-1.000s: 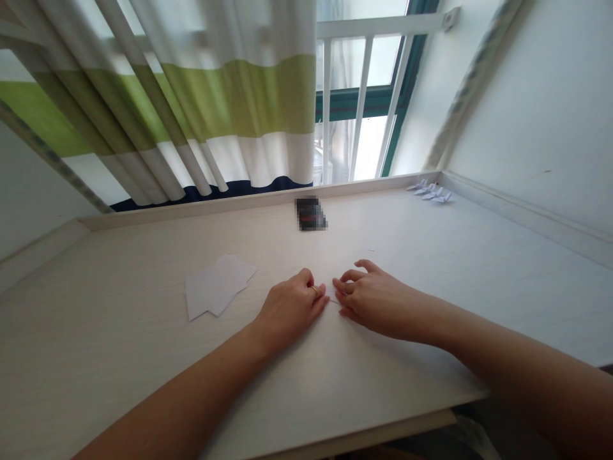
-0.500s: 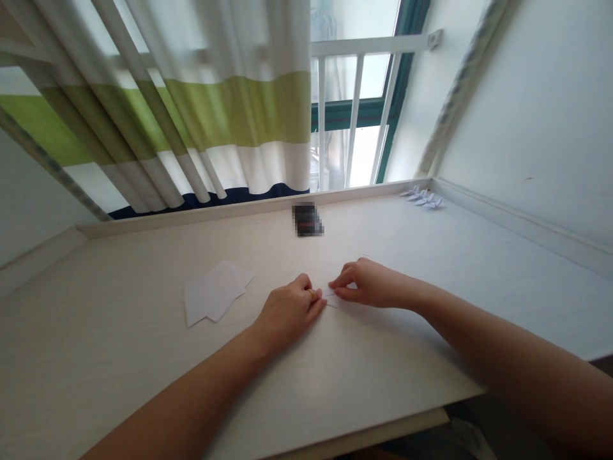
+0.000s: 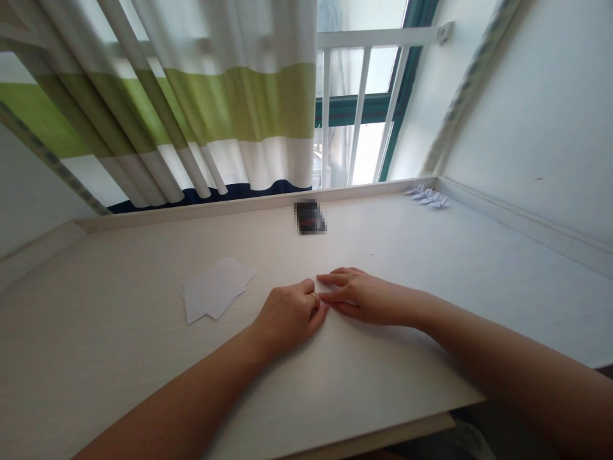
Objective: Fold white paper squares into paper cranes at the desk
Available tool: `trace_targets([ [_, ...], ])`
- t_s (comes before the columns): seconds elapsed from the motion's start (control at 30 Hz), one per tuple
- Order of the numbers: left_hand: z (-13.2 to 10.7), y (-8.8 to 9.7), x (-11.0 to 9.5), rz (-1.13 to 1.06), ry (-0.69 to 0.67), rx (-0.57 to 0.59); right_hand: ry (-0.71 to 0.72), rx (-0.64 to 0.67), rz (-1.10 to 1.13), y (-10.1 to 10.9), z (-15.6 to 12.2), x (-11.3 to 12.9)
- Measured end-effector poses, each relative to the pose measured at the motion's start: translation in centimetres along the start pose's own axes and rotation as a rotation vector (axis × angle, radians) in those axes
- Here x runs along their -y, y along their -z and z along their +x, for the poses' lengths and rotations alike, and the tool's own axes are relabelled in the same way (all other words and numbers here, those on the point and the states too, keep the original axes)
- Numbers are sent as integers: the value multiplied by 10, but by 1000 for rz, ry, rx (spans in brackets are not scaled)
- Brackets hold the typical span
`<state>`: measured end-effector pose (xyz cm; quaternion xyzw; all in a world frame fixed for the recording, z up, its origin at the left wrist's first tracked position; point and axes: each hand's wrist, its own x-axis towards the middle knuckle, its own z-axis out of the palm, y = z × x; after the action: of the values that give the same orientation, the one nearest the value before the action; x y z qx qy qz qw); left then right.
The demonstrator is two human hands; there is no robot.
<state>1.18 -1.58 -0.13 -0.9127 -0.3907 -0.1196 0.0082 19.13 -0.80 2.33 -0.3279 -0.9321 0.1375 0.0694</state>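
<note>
Over the middle of the table, my left hand (image 3: 292, 316) is closed, its fingertips pinching and pressing a small piece of folded white paper (image 3: 316, 287). A ring shows on one of its fingers. From the other side, my right hand (image 3: 361, 295) meets it, fingers stretched out and apart, the tips resting on or beside the same paper. Most of that paper is hidden under the fingers, so its shape cannot be made out. Several flat sheets of white paper (image 3: 215, 291) lie overlapping to the left of my left hand.
A dark pixelated object (image 3: 310, 217) lies near the table's back edge. Several small folded white paper pieces (image 3: 428, 196) sit in the far right corner. A low raised rim (image 3: 215, 206) borders the white table (image 3: 119, 358). Behind it are a curtain (image 3: 230, 102) and window bars (image 3: 360, 115).
My right hand has gone from a pinch to outstretched fingers and has moved left against my left hand. The paper that showed between the hands is now mostly covered. The view has shifted slightly.
</note>
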Motion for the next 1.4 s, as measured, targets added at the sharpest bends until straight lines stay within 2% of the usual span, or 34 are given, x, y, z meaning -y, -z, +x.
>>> trace_targets([
  [0.27, -1, -2, 3, 6, -149, 8, -9, 75, 82, -6, 5, -28],
  [0.43, -2, -1, 6, -113, -191, 27, -13, -19, 88, -16, 10, -39],
  [0.6, -2, -4, 10, -328, -114, 30, -41, -169, 94, -19, 14, -42],
  [0.8, 3, -10, 14, -530, 204, -37, -60, -210, 57, -18, 13, -37],
  [0.9, 6, -9, 14, -540, 304, -43, -75, -213, 46, -18, 13, -34],
  [1.2, 7, -10, 14, -471, 229, 28, -83, -230, 55, -21, 15, -32],
  [1.4, 7, -9, 9, -410, 236, 22, -186, -278, 68, -23, 16, -26],
])
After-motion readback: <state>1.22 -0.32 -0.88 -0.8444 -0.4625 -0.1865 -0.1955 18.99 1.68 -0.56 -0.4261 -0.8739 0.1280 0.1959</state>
